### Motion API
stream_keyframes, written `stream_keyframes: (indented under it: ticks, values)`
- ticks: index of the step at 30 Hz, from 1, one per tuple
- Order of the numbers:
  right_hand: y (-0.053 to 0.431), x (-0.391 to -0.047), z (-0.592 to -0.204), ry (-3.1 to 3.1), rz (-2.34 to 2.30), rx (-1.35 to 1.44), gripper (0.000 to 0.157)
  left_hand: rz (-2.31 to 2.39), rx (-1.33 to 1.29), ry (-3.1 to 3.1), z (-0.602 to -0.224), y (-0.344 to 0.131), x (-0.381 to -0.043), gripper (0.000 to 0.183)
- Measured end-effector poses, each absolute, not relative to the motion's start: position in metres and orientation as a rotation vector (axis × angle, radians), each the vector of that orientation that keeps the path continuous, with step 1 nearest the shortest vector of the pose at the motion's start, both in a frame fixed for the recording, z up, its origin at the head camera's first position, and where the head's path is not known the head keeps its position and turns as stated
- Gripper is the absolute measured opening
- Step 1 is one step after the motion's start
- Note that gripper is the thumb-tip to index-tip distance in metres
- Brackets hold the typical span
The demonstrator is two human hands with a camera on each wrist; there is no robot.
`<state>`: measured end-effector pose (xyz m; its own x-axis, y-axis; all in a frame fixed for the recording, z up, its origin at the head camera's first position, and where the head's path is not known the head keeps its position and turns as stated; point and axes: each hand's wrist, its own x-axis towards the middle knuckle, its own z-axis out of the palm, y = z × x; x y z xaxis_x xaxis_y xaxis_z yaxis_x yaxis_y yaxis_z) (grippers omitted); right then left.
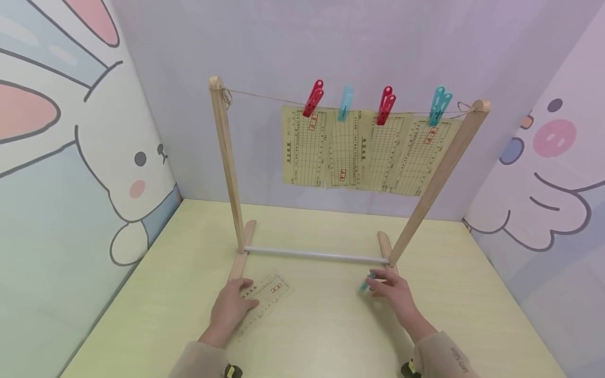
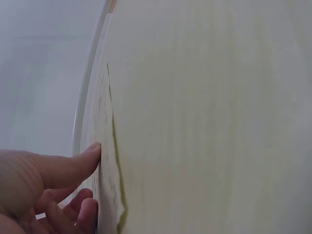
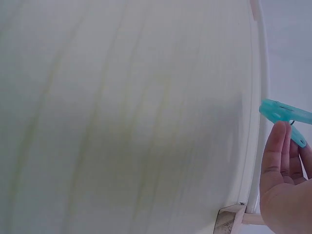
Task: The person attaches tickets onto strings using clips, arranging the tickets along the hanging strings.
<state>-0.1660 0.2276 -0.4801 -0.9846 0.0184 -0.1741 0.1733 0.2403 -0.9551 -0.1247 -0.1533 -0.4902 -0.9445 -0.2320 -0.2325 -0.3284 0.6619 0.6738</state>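
Observation:
On the table a printed paper slip [image 1: 269,294] lies at a slant, its near edge slightly raised in the left wrist view. My left hand [image 1: 232,305] rests over the slip's left side, thumb and fingertips apart and touching the paper [image 2: 108,161]. Between the thumb and fingers of my right hand [image 1: 394,294] is a turquoise clothespin [image 3: 282,113], held a little above the table near the rack's right foot. Several similar slips [image 1: 304,152] hang side by side from a string, clipped by red clothespins [image 1: 313,98] and blue-green clothespins [image 1: 439,106].
A wooden rack carries the string between its left post [image 1: 227,168] and right post [image 1: 439,181]. A white rod [image 1: 316,255] joins the posts low down, close in front of both hands. Cartoon-printed walls enclose the pale table [image 1: 312,336] on three sides.

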Motion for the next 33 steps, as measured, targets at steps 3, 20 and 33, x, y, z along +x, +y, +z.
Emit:
stream_keyframes:
  ticks: [3,20,33]
  values:
    - [0.227,-0.166,-0.482,2.36,-1.852,0.208,0.045,1.106,-0.427,2.777,-0.487,-0.151,-0.123,0.057]
    - [0.228,-0.165,-0.476,2.362,-1.857,0.16,0.045,1.088,-0.378,2.723,-0.485,-0.153,-0.13,0.035]
    - [0.222,-0.176,-0.442,2.49,-1.759,-0.056,0.037,1.453,-0.272,2.636,-0.468,-0.169,-0.144,0.023]
